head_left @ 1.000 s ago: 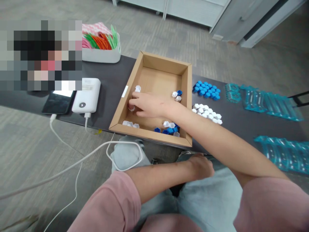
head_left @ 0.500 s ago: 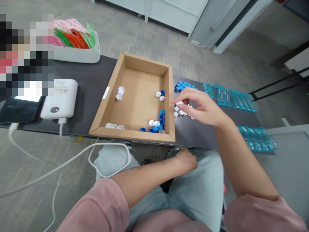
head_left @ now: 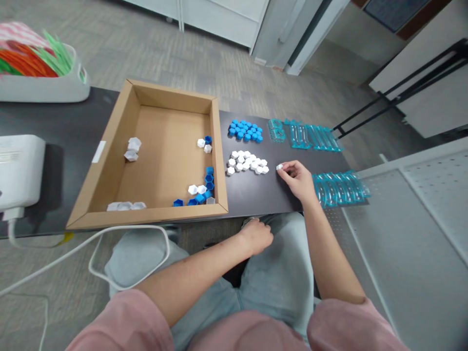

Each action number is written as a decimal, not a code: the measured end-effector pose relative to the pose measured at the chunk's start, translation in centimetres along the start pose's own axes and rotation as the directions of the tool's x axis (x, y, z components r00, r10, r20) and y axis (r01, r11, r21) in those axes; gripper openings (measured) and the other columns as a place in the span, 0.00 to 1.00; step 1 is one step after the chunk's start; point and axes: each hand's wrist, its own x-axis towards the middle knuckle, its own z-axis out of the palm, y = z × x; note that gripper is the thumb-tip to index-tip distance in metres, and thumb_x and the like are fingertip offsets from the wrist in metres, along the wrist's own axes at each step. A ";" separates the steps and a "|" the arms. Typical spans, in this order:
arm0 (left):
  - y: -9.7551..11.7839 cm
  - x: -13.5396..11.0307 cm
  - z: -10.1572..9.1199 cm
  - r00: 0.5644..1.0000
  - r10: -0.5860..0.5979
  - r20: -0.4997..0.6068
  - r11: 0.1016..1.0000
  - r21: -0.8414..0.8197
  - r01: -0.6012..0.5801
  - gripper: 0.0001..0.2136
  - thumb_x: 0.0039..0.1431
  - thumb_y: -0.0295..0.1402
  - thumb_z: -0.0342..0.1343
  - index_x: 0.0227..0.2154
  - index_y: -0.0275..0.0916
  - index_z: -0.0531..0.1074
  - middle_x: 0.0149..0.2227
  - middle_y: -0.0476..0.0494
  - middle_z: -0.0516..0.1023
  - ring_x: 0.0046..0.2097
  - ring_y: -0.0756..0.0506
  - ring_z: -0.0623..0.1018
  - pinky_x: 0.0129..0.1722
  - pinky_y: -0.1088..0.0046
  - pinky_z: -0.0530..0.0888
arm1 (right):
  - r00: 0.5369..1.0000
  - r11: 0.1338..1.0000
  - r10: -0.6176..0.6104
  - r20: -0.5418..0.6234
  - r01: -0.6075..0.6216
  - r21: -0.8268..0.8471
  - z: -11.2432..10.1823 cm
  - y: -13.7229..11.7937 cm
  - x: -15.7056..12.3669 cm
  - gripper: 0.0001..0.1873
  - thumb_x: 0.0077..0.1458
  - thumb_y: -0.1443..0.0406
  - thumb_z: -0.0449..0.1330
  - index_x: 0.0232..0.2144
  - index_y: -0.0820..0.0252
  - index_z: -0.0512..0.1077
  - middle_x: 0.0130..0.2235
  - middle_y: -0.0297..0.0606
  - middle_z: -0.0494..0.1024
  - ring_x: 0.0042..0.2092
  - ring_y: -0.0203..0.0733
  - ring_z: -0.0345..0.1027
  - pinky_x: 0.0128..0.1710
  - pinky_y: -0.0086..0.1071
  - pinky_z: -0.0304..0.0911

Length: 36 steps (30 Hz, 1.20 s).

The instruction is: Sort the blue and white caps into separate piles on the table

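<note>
My right hand (head_left: 299,179) rests on the dark table (head_left: 256,195) and pinches a small white hexagonal cap (head_left: 280,167) at its fingertips, just right of a cluster of white caps (head_left: 247,163). A cluster of blue caps (head_left: 245,130) lies behind the white ones. To the left stands an open cardboard box (head_left: 109,170) holding several loose white caps (head_left: 132,148) and blue caps (head_left: 204,190). My left hand (head_left: 257,235) lies curled on my lap below the table edge, with nothing visible in it.
Rows of clear turquoise plastic pieces (head_left: 310,136) lie at the back right, another batch (head_left: 340,187) right beside my right hand. A white power bank (head_left: 18,170) with a cable sits at the left. A white bin of coloured strips (head_left: 40,73) stands at the far left.
My right hand has left the box, crossed to the right over the white cluster and come down on the table with a white cap. The view has swung right.
</note>
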 end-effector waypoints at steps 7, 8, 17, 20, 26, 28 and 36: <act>0.1 -0.1 -0.4 0.998 -0.031 0.047 0.997 -0.067 0.034 0.10 0.73 0.27 0.68 0.51 0.39 0.92 0.51 0.33 0.93 0.47 0.37 0.88 0.53 0.60 0.76 | 0.974 0.979 -0.169 0.153 0.184 -0.093 1.9 -0.7 -0.8 0.26 0.64 0.50 0.68 0.60 0.46 0.72 0.62 0.49 0.88 0.55 0.59 0.84 0.55 0.56 0.81; 0.1 -0.1 -0.6 0.998 -0.032 0.050 0.996 -0.078 0.036 0.10 0.73 0.27 0.68 0.51 0.39 0.92 0.51 0.32 0.93 0.47 0.37 0.88 0.53 0.60 0.76 | 0.970 0.971 -0.183 0.158 0.203 -0.125 1.9 -0.8 -0.9 0.28 0.66 0.49 0.68 0.64 0.46 0.71 0.65 0.51 0.86 0.59 0.61 0.83 0.56 0.58 0.81; 0.0 -0.5 -1.6 0.996 -0.036 0.082 0.996 -0.073 0.043 0.11 0.75 0.25 0.65 0.50 0.42 0.92 0.52 0.35 0.94 0.49 0.38 0.88 0.53 0.62 0.76 | 0.879 0.891 -0.267 0.395 0.382 -0.247 4.7 -4.3 1.4 0.61 0.61 0.31 0.75 0.84 0.47 0.64 0.79 0.59 0.73 0.79 0.81 0.65 0.78 0.77 0.60; -0.1 -0.4 -1.5 0.998 -0.041 0.051 0.993 -0.107 0.046 0.10 0.74 0.25 0.66 0.46 0.43 0.92 0.51 0.37 0.94 0.49 0.37 0.88 0.52 0.62 0.76 | 0.847 0.880 -0.286 0.449 0.417 -0.228 6.2 -5.6 2.2 0.61 0.61 0.32 0.76 0.85 0.49 0.64 0.80 0.60 0.73 0.79 0.81 0.65 0.78 0.76 0.59; -0.2 -0.3 -1.2 0.998 -0.055 0.038 0.987 -0.150 0.060 0.08 0.73 0.23 0.67 0.44 0.39 0.91 0.51 0.32 0.94 0.49 0.35 0.90 0.55 0.60 0.76 | 0.786 0.832 -0.347 0.512 0.510 -0.219 8.3 -7.4 3.0 0.59 0.64 0.32 0.75 0.86 0.44 0.65 0.82 0.54 0.71 0.80 0.77 0.62 0.79 0.74 0.55; -0.2 -0.3 -1.2 0.997 -0.068 0.025 0.979 -0.190 0.072 0.09 0.72 0.22 0.67 0.43 0.40 0.91 0.51 0.33 0.94 0.50 0.35 0.90 0.55 0.59 0.76 | 0.768 0.814 -0.358 0.531 0.536 -0.227 8.8 -8.0 3.2 0.57 0.64 0.31 0.74 0.85 0.42 0.67 0.83 0.53 0.70 0.80 0.77 0.61 0.79 0.73 0.55; -0.4 -0.3 -0.8 0.996 -0.087 0.018 0.966 -0.243 0.088 0.09 0.71 0.22 0.67 0.43 0.40 0.91 0.51 0.33 0.93 0.50 0.34 0.89 0.55 0.59 0.76 | 0.689 0.758 -0.407 0.600 0.621 -0.199 10.2 -10.4 3.6 0.34 0.72 0.42 0.68 0.71 0.50 0.81 0.75 0.54 0.78 0.71 0.71 0.69 0.70 0.61 0.63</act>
